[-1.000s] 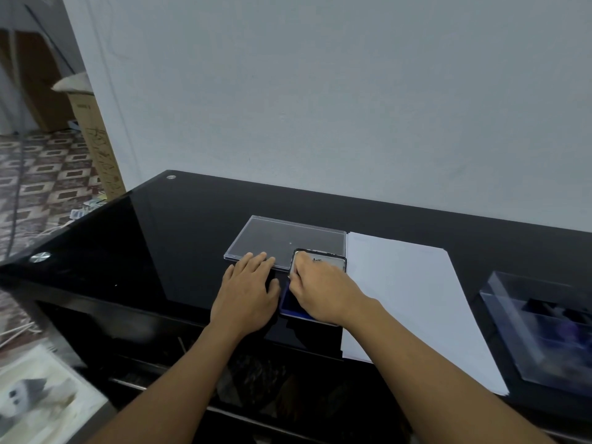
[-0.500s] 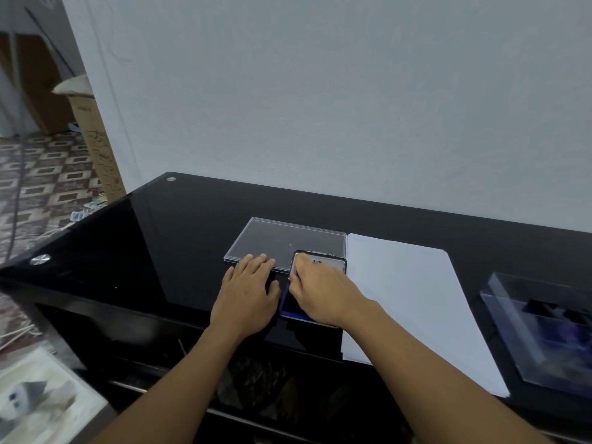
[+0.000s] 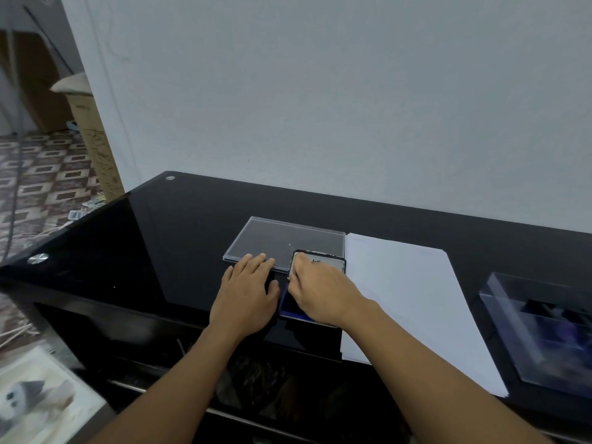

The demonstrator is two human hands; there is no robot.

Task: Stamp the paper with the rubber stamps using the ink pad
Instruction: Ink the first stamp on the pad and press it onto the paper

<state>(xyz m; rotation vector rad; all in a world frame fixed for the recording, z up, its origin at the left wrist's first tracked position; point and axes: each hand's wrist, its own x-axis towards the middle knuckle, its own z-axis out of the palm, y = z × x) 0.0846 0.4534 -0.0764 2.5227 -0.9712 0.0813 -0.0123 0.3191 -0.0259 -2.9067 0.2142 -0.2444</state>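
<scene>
A blue ink pad [image 3: 286, 305] lies on the black glass table [image 3: 160, 245], just left of a white sheet of paper [image 3: 410, 293]. Its labelled lid [image 3: 330, 262] stands tilted up at the far end. My right hand [image 3: 323, 293] lies over the pad, its curled fingers pinching the lid's left edge. My left hand [image 3: 246, 296] rests flat on the table beside the pad, fingers straight, thumb close to the pad's left side. A clear plastic box [image 3: 544, 331] at the far right holds dark shapes, blurred, probably the stamps.
A flat clear plastic cover [image 3: 288, 240] lies behind my left hand. The table's front edge runs under my wrists. A cardboard box [image 3: 93, 136] stands on the patterned floor to the left. A wall rises behind the table.
</scene>
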